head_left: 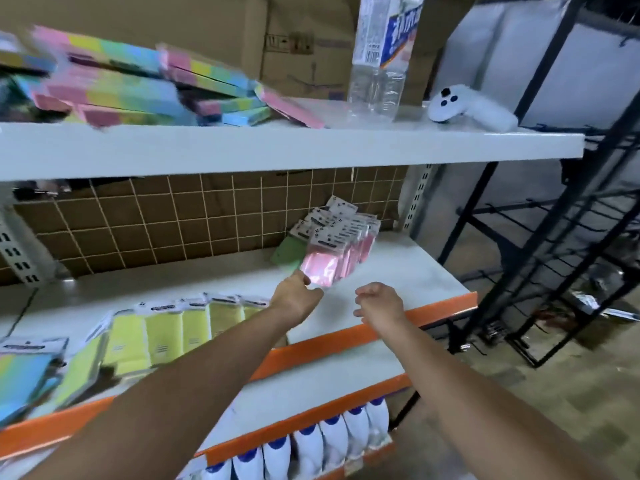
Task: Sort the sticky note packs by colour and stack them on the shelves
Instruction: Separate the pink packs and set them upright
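Several pink sticky note packs [332,251] lean in a fanned stack at the back of the middle shelf [415,271], with a green pack [286,257] behind them. My left hand [294,297] holds the lower corner of the front pink pack. My right hand [379,303] hovers just right of it, fingers loosely curled and holding nothing. A row of yellow packs [166,334] lies along the shelf's left front. Multicolour packs [131,88] are piled on the top shelf [311,150], and more multicolour packs [24,379] sit at the far left.
A clear water bottle [381,60] and a white controller [467,107] stand on the top shelf's right side. Cardboard boxes [304,39] sit behind. White bottles with blue caps [311,445] line the lowest shelf. A black wire rack [561,254] stands to the right.
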A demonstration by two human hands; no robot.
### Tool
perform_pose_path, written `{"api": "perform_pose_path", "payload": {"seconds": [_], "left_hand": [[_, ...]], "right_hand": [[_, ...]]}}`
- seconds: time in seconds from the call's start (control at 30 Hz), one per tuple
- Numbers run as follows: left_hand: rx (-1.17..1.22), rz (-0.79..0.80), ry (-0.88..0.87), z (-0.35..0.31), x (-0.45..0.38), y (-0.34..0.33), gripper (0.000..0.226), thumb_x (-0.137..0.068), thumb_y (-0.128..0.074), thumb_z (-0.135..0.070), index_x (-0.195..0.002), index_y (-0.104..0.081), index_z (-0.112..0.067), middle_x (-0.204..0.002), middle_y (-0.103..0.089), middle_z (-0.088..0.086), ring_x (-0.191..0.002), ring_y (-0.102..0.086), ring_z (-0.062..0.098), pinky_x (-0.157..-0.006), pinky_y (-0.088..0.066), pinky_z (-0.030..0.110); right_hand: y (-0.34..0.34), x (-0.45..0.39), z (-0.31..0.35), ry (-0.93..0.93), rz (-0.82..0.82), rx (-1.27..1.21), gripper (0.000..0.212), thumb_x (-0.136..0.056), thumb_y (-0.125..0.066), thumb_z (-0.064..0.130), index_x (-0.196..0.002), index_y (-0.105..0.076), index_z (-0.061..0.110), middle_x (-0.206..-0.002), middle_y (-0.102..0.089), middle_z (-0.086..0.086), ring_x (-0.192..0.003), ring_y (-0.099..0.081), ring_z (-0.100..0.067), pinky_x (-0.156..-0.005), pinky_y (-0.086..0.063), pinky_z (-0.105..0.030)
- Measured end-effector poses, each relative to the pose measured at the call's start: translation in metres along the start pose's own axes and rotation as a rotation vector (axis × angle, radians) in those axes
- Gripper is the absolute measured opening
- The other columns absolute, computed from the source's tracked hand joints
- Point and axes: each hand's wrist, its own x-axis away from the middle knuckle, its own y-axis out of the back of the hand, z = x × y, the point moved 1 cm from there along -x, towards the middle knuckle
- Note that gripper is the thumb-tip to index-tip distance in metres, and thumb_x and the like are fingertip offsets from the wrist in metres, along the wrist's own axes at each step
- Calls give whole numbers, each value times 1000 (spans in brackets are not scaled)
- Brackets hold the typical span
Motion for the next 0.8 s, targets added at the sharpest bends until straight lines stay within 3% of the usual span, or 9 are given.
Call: {"api": "perform_pose_path", "payload": {"seconds": [0.27,0.37,0.5,0.7,0.77,0.8], "left_hand": [[10,-38,115,-3,-22,-26,43,-89,-57,-27,-127,-48,-10,-119,-57,10,-90,-55,24,-71,-42,26],[-21,-53,139,0,-33,-27,46,-89,-56,-27,-130,-46,-10,-127,-53,10,-105,-55,27,-77,-42,25],[-32,-86,165,2,-51,-23,47,-91,-56,-33,-133,-48,-11,-129,-55,9,-104,-57,26,-78,-43,25],[-71,-61,170,2,-82,-19,44,-91,-57,-35,-128,-53,-12,-120,-60,10,-97,-58,27,-72,-42,26],[-68,-77,162,5,-97,-15,43,-89,-61,-29,-125,-53,-7,-119,-59,14,-105,-58,30,-81,-46,32],[-75,-96,158,8,-106,-13,43,-89,-61,-25,-125,-53,-4,-122,-58,16,-109,-57,31,-87,-46,34]], "right_hand": [[13,-47,-15,25,83,-29,23,-87,-44,4,-96,-64,13,-92,-62,-1,-63,-65,-18,-63,-48,-28],[8,-60,-16,31,120,-56,23,-87,-43,4,-95,-63,12,-95,-62,-5,-64,-65,-20,-60,-46,-28],[-4,-73,-15,23,163,-44,23,-88,-42,3,-97,-62,12,-101,-62,-7,-65,-65,-18,-58,-47,-26],[-30,-87,3,67,202,-23,18,-88,-48,6,-88,-60,19,-98,-64,-2,-87,-69,-25,-75,-53,-34],[-44,-92,11,102,224,-13,16,-88,-52,10,-91,-63,20,-100,-65,-2,-94,-67,-24,-79,-53,-33],[-51,-95,15,120,243,-5,16,-88,-54,12,-97,-66,17,-98,-65,-2,-92,-65,-22,-74,-52,-28]]}}
